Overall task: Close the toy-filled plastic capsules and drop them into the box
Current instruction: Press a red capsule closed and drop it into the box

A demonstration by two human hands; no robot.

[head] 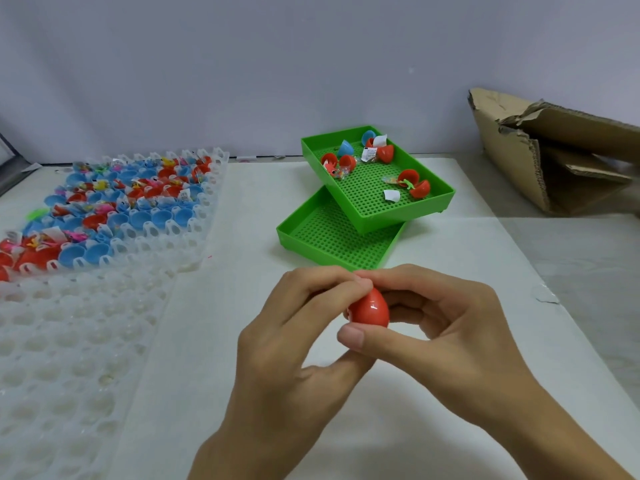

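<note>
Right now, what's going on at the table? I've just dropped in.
A person holds a red capsule between both hands, the left hand and right hand pinching it above the white table. Beyond it, an upper green tray with open red and blue capsule halves sits skewed on a lower green tray. A white holder tray of filled halves lies to the left, and the cardboard box stands far right.

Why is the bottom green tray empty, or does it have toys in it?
Empty, as far as it shows. The lower green tray shows only bare holes, while the upper green tray lying across it holds the open capsules. The covered part cannot be seen.
</note>
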